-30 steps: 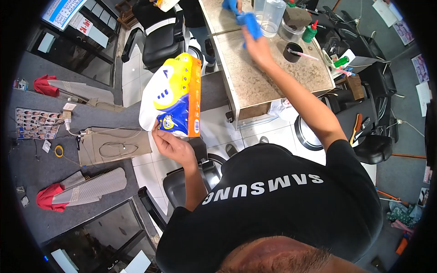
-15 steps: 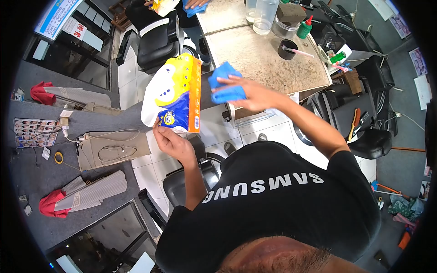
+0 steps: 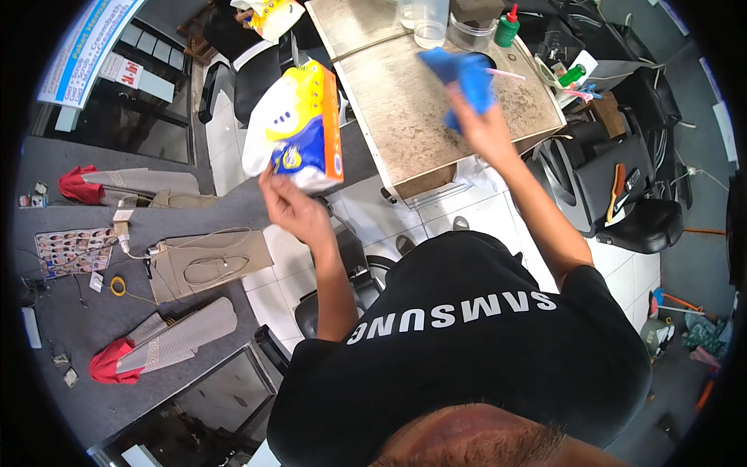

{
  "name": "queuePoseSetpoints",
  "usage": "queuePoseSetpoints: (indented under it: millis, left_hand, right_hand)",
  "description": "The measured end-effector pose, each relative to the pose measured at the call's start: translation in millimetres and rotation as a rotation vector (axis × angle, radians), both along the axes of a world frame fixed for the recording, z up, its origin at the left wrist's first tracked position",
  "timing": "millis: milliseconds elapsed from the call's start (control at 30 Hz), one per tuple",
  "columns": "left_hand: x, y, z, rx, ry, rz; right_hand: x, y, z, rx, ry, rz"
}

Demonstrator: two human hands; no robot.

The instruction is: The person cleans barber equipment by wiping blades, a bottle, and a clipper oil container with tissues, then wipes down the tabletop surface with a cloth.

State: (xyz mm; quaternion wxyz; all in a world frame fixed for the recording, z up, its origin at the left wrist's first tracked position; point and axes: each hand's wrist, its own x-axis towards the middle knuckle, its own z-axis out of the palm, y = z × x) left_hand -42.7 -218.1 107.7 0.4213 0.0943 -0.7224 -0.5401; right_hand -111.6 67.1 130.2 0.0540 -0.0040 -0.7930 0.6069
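Observation:
My left hand pinches the lower corner of a white, yellow, blue and orange soft pack, seemingly a tissue pack, and holds it up left of the worn wooden tabletop. A crumpled blue cloth is in my right hand, raised over the tabletop. That cloth hides most of a dark cup with a pink-and-white stick near it. Whether the cloth touches the tabletop I cannot tell.
At the tabletop's back stand a clear container, a lidded jar and a green bottle with a red cap. Black salon chairs are on the right. A similar pack at the top looks like a mirror reflection.
My right hand has carried the blue cloth rightward and farther over the tabletop, near the cup. The pack in my left hand has shifted slightly up in view.

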Motion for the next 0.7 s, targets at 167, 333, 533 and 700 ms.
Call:
queuePoseSetpoints:
  millis: [167, 333, 533, 700]
  left_hand:
    - [-61, 29, -10, -0.049, 0.082, -0.085]
    - [-81, 56, -5, -0.146, 0.006, -0.144]
    - [-102, 72, -8, -0.279, 0.027, -0.19]
    - [-107, 84, -12, -0.518, -0.11, -0.185]
  right_hand:
    - [21, -39, -44, 0.825, 0.59, 0.311]
    - [59, -4, -41, 0.414, 0.412, 0.529]
    - [113, 73, -33, -0.437, -0.251, 0.028]
    - [124, 108, -34, -0.578, -0.16, -0.362]
